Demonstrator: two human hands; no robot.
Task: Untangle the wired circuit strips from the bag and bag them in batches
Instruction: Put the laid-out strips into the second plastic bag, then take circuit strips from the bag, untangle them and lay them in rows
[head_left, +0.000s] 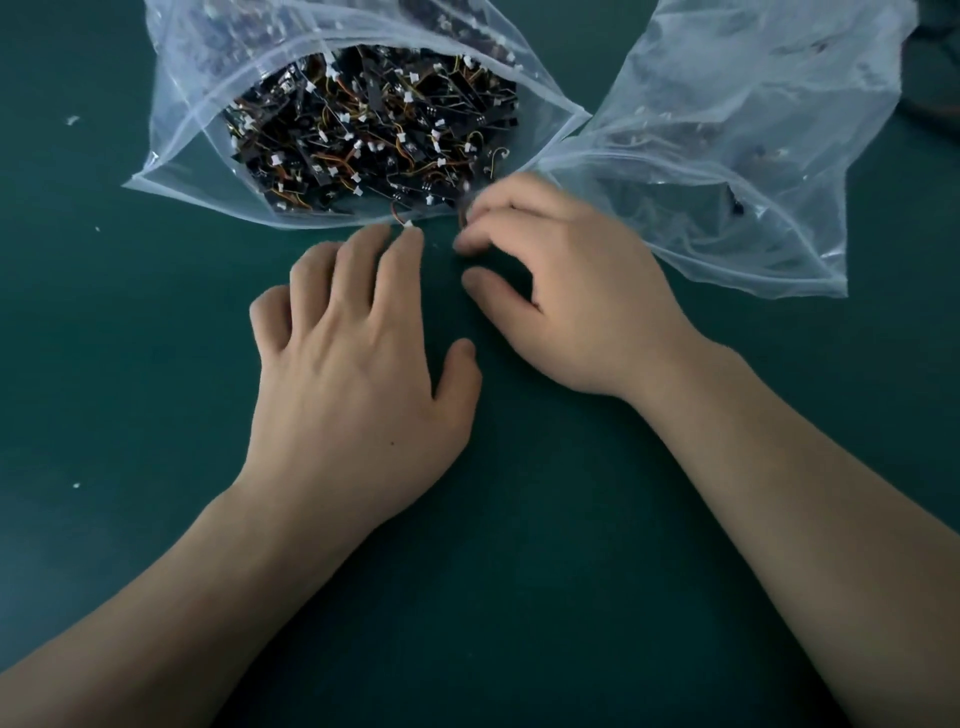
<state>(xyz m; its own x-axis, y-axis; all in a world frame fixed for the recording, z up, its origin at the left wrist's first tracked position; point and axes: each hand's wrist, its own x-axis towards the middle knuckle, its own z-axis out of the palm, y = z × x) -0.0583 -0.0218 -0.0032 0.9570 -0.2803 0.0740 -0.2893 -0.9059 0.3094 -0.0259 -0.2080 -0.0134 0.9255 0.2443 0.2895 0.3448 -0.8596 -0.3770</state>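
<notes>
Step in hand looks like teasing single pieces out of the clear zip-top plastic bag (197, 104) at 12 o'clock, which is stuffed with tangled black circuit strips (374, 130) on orange wires. Left hand (358, 364) lies flat, fingers spread, index tip on a small white connector (409, 224). Right hand (566, 291) is curled and seems to pinch a brown wire (461, 214), bit blurry though. Next needs a slow pull, since neighbours will probably snag. Second clear bag (727, 130) sits at 2 o'clock on the dark green mat (519, 519).
</notes>
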